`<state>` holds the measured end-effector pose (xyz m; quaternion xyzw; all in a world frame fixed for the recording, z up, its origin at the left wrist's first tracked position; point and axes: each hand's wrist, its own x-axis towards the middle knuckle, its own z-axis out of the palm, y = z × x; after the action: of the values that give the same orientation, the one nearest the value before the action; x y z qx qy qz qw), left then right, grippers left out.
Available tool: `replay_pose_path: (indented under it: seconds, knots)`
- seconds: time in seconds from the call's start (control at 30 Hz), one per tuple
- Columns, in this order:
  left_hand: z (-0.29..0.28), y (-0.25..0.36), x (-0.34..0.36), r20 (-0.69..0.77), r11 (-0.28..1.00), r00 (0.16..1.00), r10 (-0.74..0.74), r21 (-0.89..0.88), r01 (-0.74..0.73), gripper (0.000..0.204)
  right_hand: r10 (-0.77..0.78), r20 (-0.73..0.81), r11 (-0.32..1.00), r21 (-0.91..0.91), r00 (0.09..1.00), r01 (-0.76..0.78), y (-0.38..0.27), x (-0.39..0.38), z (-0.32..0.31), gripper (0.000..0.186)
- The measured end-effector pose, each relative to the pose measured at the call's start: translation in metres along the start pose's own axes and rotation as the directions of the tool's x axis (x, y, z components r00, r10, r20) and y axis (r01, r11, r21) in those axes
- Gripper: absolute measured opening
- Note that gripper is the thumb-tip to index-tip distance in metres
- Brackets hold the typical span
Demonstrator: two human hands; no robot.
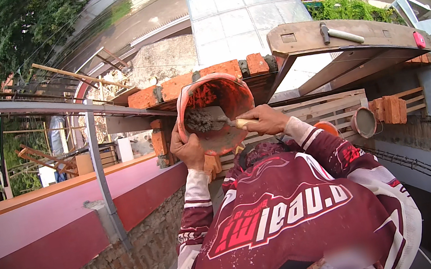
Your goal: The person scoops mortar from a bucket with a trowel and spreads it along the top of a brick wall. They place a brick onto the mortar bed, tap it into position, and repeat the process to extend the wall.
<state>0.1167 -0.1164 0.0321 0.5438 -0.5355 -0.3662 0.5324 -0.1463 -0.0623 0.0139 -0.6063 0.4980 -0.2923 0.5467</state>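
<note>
A worn orange bucket (223, 144) is tipped toward me against the brick course, its inside coated with mortar. My left hand (188, 151) grips its rim at the left side. In my right hand (266, 120) is the pale wooden handle of a trowel (218, 123), with the fingers wrapped around it. The trowel's blade lies inside the bucket beside a lump of wet grey mortar (198, 120). Just beyond the bucket runs a row of orange bricks (220, 69) with mortar joints between them.
A hammer (342, 34) rests on a wooden beam (388, 32) at the right. Wooden slats (320, 107) carry a mortar bucket (364, 122) and stacked bricks (394, 109). To the left stands a metal post (100, 172) by a pink ledge (65, 198). The street lies far below.
</note>
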Motion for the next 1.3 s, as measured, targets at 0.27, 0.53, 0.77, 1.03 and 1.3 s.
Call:
replay_pose_path:
  seconds: [0.27, 0.53, 0.77, 1.03, 1.3]
  knots:
    - [0.029, -0.002, 0.001, 0.033, 0.977, 0.981, 0.193, 0.082, -0.195, 0.011, -0.264, -0.088, 0.478, -0.877, 0.961, 0.051, -0.027, -0.014, -0.031, 0.033]
    - [0.038, 0.018, -0.008, 0.138, 0.971, 0.968, 0.209, 0.087, -0.222, 0.037, 0.307, -0.036, 0.906, -0.295, 0.951, -0.304, -0.006, 0.0, -0.011, 0.036]
    - [0.026, 0.019, -0.006, 0.057, 0.997, 0.996, 0.073, -0.01, -0.072, 0.041, -0.173, -0.232, 0.954, -0.283, 0.957, 0.104, -0.004, -0.026, -0.009, 0.03]
    - [0.05, 0.009, -0.004, 0.059, 0.987, 0.986, 0.154, 0.032, -0.156, 0.035, -0.176, -0.172, 0.465, -0.882, 0.969, -0.072, -0.052, -0.033, -0.04, 0.033]
    - [0.053, 0.014, -0.017, 0.114, 0.99, 0.985, 0.128, 0.038, -0.133, 0.034, 0.304, -0.04, 0.807, -0.52, 0.952, -0.28, -0.017, -0.011, -0.031, 0.044]
